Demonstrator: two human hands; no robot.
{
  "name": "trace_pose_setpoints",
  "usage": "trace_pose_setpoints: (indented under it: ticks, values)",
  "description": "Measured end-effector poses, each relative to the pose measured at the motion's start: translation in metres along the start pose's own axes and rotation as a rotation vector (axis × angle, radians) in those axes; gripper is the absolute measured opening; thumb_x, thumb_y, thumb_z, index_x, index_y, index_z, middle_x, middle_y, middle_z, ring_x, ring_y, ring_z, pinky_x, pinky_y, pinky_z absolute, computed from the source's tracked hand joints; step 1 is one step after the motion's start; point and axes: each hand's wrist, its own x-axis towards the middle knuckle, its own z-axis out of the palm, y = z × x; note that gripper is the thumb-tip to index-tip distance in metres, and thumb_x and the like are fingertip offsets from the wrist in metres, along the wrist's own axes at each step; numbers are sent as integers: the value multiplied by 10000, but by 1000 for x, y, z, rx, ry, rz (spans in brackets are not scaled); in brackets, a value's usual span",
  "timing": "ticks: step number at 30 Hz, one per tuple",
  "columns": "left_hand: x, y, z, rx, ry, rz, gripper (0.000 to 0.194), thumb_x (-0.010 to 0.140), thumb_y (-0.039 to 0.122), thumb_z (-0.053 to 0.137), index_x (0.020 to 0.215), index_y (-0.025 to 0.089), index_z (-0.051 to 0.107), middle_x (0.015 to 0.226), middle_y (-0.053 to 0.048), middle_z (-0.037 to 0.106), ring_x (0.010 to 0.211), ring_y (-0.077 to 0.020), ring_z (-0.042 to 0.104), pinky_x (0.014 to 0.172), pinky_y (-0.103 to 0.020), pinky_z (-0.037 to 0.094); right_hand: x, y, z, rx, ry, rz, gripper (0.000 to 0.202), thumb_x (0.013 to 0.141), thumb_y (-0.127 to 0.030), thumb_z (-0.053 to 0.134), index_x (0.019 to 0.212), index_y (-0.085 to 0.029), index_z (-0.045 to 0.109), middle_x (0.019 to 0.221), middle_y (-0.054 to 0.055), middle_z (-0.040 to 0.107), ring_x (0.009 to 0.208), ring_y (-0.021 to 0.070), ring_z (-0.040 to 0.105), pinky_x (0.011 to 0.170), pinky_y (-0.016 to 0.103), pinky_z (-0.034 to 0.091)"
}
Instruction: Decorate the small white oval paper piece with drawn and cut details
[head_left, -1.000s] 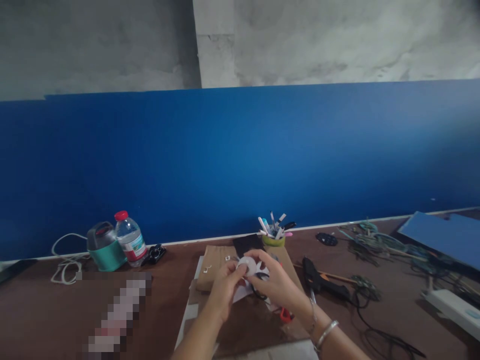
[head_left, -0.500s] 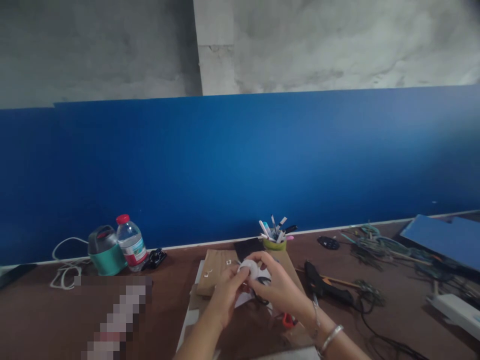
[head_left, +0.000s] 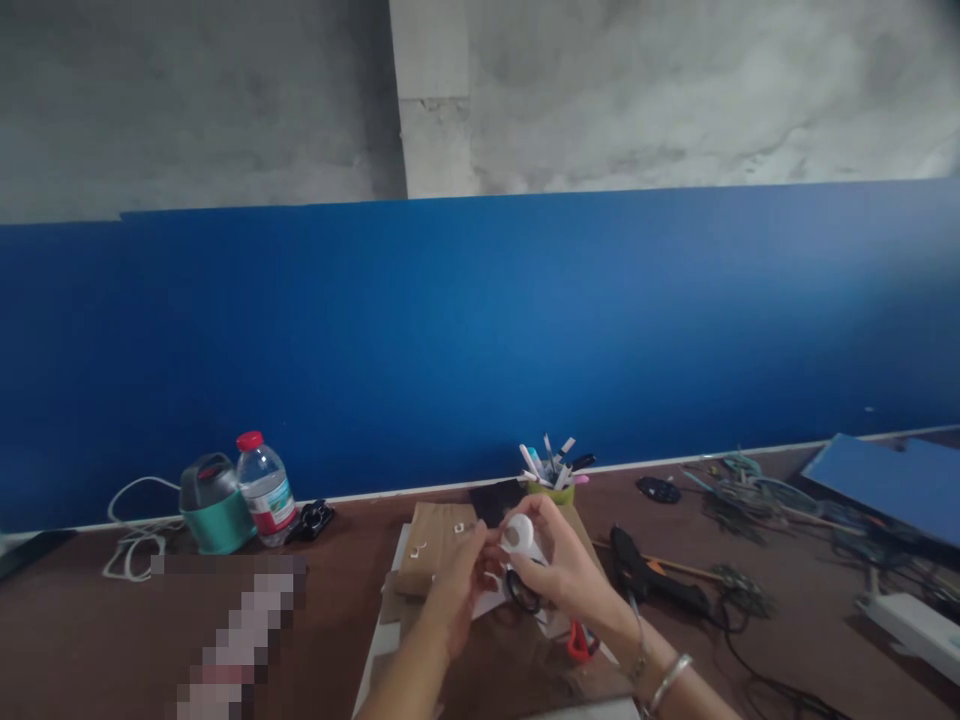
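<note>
My right hand point(head_left: 559, 565) is closed on a small white roll point(head_left: 517, 533) that looks like tape, held between thumb and fingers. Close to it on the left, my left hand point(head_left: 459, 580) has its fingers curled and pinched together; whatever they hold is too small to make out. Both hands are above brown cardboard pieces. A brown paper package point(head_left: 420, 560) with small white bits on top lies behind my left hand. Just below the roll shows a black ring-shaped thing point(head_left: 523, 592). An orange-red object point(head_left: 579, 642) lies by my right wrist.
Behind the hands stands a green cup point(head_left: 553, 494) of pens. A black glue gun point(head_left: 652, 575) with its cord lies to the right, near tangled wires point(head_left: 742, 490) and a white power strip point(head_left: 919, 625). Leftward are a red-capped water bottle point(head_left: 266, 490) and a teal container point(head_left: 217, 522).
The hands have drawn slightly apart. The white roll, gripped near both hands before, now sits in my right hand, a little to the right and turned more toward me.
</note>
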Motion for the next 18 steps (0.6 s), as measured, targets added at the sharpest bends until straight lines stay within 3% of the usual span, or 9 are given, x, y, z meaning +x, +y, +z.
trace_pose_setpoints:
  ticks: [3, 6, 9, 14, 18]
  values:
    - [-1, 5, 1, 141, 143, 174, 407, 601, 535, 684, 728, 150, 647, 647, -21, 595, 586, -122, 494, 524, -222, 315, 4, 3, -4, -282, 90, -57, 219, 701, -204, 588, 897, -212, 491, 808, 3, 591, 778, 176, 558, 745, 302, 411]
    - [-8, 13, 4, 230, 168, 238, 333, 615, 486, 677, 658, 159, 630, 624, -17, 583, 616, -140, 493, 565, -237, 346, 5, 6, -6, -547, 137, -160, 263, 699, -241, 624, 949, -216, 546, 852, 31, 611, 836, 216, 546, 799, 353, 377]
    - [-12, 17, 7, 276, 178, 248, 268, 626, 427, 663, 602, 166, 607, 597, -2, 556, 607, -133, 467, 571, -233, 341, 3, 7, -5, -660, 119, -235, 297, 721, -239, 624, 1009, -230, 554, 892, 42, 612, 861, 229, 540, 796, 362, 377]
    - [-10, 15, 5, 306, 168, 248, 218, 615, 355, 656, 545, 170, 564, 550, 22, 503, 571, -118, 411, 562, -226, 312, 1, 9, -2, -687, 80, -258, 297, 743, -235, 604, 1036, -234, 564, 925, 55, 611, 870, 237, 536, 784, 373, 388]
    - [-8, 13, 2, 320, 199, 242, 241, 623, 383, 651, 547, 169, 570, 534, 25, 490, 558, -119, 396, 551, -228, 298, 3, 15, -2, -454, 118, -92, 422, 742, -299, 600, 1151, -227, 524, 1011, 59, 607, 951, 236, 541, 829, 357, 399]
